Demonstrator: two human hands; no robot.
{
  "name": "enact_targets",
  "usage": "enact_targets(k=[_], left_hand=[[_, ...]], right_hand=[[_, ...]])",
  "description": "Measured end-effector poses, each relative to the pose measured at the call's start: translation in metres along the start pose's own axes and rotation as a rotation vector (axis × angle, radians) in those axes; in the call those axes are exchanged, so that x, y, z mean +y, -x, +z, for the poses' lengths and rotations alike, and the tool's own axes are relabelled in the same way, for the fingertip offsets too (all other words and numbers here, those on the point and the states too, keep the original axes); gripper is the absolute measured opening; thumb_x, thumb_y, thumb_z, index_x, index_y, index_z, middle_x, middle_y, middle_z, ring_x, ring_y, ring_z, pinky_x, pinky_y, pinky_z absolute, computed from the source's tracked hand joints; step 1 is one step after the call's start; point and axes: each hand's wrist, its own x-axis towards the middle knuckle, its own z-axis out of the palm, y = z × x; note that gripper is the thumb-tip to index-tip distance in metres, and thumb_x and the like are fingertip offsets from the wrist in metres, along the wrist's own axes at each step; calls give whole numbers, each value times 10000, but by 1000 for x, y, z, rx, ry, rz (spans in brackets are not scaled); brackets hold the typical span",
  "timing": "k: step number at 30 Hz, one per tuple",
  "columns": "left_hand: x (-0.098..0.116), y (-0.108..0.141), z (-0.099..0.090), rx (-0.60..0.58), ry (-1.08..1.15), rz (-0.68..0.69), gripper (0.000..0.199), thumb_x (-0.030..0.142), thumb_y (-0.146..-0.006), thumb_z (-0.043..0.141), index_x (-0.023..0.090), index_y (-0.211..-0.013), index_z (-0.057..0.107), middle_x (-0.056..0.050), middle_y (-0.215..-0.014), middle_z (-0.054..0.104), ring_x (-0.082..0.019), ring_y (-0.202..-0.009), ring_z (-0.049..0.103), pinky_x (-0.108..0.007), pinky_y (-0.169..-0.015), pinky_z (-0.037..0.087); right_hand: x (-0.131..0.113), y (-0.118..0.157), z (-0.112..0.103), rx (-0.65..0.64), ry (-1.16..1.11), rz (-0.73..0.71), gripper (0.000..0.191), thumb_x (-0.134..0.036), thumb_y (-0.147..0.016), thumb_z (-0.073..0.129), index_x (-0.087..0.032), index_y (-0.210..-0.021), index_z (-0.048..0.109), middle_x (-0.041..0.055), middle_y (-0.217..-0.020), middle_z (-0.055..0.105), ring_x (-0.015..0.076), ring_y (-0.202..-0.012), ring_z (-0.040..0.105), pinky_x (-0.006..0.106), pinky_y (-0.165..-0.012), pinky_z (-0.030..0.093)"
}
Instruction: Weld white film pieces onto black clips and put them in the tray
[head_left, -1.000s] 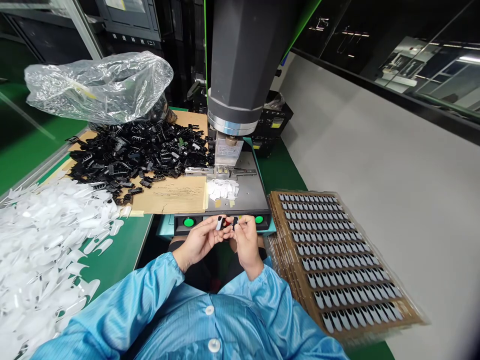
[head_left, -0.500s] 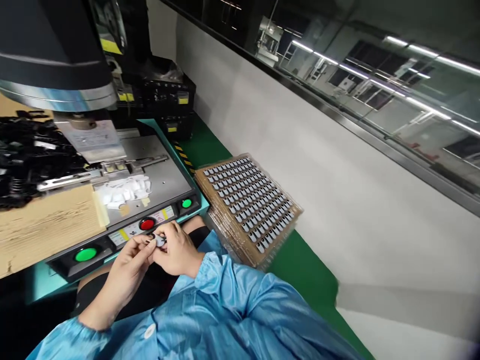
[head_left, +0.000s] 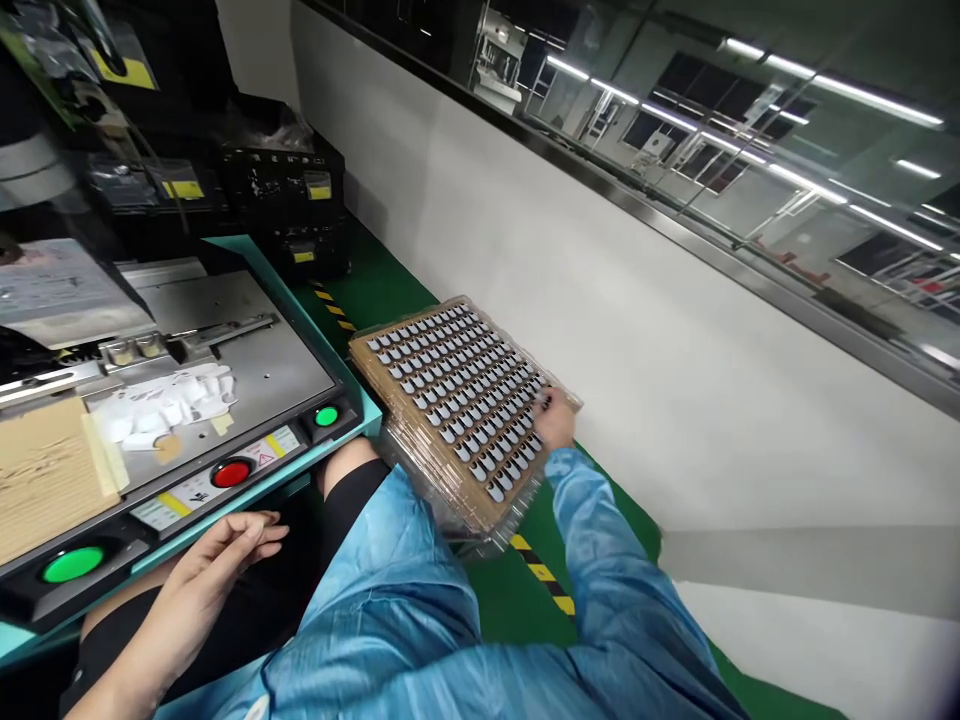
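Observation:
My right hand reaches over the right edge of a tray filled with rows of small pale grey parts with dark tops. Its fingers are closed at the tray's end row on a small grey-and-black part, mostly hidden by the fingertips. My left hand hovers above my lap, in front of the machine's button panel. Its thumb and index finger are pinched together; whatever may be between them is too small to make out.
A machine bed stands left, its front carrying a red button and two green ones. Crumpled white strips lie on it beside corrugated cardboard. Black crates stand behind. A pale wall runs along the right.
My hands have parted. The right has swung over to the tray, while the left has moved slightly left and down. The view has turned right.

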Motion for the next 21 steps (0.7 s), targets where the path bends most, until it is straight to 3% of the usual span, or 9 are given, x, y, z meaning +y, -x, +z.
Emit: enact_targets(k=[3,7,15,21], left_hand=[[-11,0,0,43,-31,-34,626,634,-668,927,190,-1078,766,-90,-1224,768,-329,-1172,743,-314,-916,667],[-30,0,-4,83,-64,-94,634,646,-623,945,204,-1046,775,-81,-1139,795,-356,-1203,729,-352,-934,675],[-55,12,-6,195,-57,-205,670,662,-509,980,227,-972,766,-57,-1047,811,-374,-1164,749,-377,-891,691],[-59,17,-3,219,-66,-277,727,687,-482,979,225,-991,743,-80,-1028,815,-372,-1144,761,-354,-862,689]], right_hand=[[61,-39,-17,-7,266,124,349,-252,-950,577,-191,-1286,647,129,-1259,680,237,-1062,637,322,-938,490],[101,-61,-18,-36,351,155,349,-262,-968,561,-189,-1300,642,136,-1274,666,230,-1048,636,307,-881,471],[123,-87,-1,-91,392,156,375,-252,-966,566,-173,-1325,644,152,-1272,645,236,-1035,642,334,-884,480],[127,-81,8,-51,400,173,382,-292,-964,563,-149,-1310,642,192,-1370,525,243,-960,631,380,-878,496]])
